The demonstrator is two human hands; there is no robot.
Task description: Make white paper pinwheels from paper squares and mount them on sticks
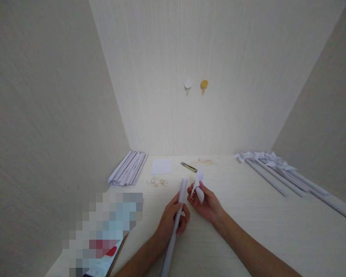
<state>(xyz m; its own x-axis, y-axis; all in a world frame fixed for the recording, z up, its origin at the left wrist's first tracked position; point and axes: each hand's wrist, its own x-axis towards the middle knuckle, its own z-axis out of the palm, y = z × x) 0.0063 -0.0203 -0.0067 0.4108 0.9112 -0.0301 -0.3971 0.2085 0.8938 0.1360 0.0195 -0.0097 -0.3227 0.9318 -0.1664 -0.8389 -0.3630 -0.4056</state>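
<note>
My left hand (173, 216) is wrapped round a rolled white paper tube (183, 188), which slants up from the bottom edge with its top end standing free. Just to the right, my right hand (210, 204) pinches a white paper pinwheel (200, 194) with curled blades. A small gap separates the pinwheel from the tube's top. Past the hands lie thread snips (189, 167), a white paper square (162, 167) and a scatter of small tan bits (157, 181), too small to name.
A bundle of paper tubes (128, 169) rests at the back left. Finished-looking pinwheels on tubes (262, 157) lie at the right. A partly blurred screen device (105, 254) sits at lower left. Tan bits (205, 161) lie near the back wall, where a white hook (187, 85) and gold hook (204, 84) hang.
</note>
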